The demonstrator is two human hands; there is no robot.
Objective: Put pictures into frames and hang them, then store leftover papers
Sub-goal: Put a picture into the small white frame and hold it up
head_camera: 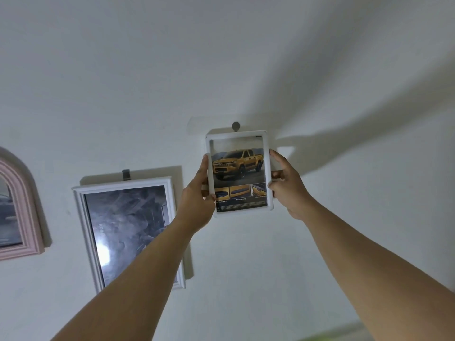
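A small white picture frame [239, 172] holding a picture of a yellow pickup truck is pressed up against the white wall. Its top edge sits just under a grey wall hook [235, 126] on a clear adhesive strip. My left hand [197, 201] grips the frame's left edge and lower left corner. My right hand [286, 184] grips its right edge, fingers wrapped around the rim. Both arms are stretched upward.
A larger white frame [128, 230] with a dark picture hangs from a grey hook [126, 174] to the lower left. At the far left edge hangs a pink arched frame [22, 207]. Bare white wall spreads above and to the right.
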